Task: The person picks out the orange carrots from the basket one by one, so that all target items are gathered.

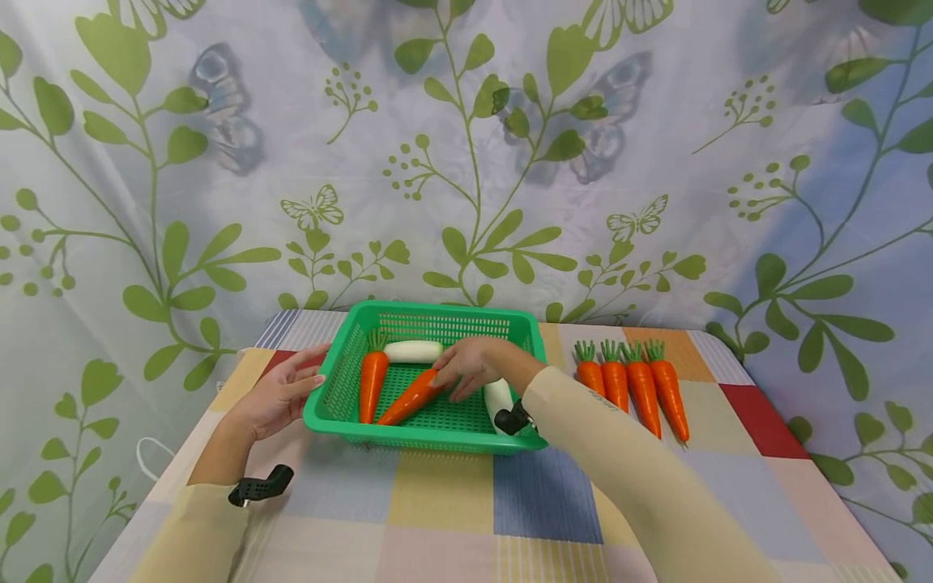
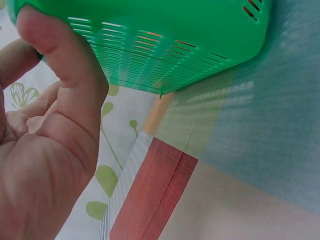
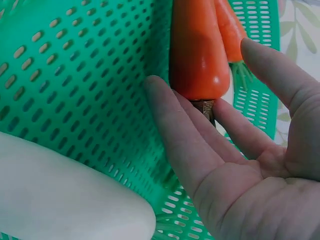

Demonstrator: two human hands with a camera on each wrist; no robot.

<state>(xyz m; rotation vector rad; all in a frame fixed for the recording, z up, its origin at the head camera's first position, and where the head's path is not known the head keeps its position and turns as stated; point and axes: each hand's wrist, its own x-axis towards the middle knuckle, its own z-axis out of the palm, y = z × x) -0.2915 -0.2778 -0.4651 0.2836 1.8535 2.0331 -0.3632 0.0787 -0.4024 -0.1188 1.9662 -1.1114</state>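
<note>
Now, right hand (image 1: 481, 364): spreads relaxed fingers about the top end of the slanting carrot (image 1: 412, 399)
Left hand (image 1: 280, 397): rests loose-fingered at the rim of the green basket (image 1: 426, 440)
Inside: slanting carrot, second carrot (image 1: 373, 380), two white radishes (image 1: 413, 351)
Rightward: four carrots (image 1: 643, 397) on patchwork cloth (image 1: 445, 502)

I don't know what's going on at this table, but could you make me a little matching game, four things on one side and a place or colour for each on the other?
Things:
1. basket
2. left hand
3. right hand
4. row of four carrots

Places and colours:
A. on the tablecloth, to the right of the basket
B. inside the basket, by a slanting carrot
C. green
D. at the basket's left rim

Pairs: 1-C, 2-D, 3-B, 4-A
</note>
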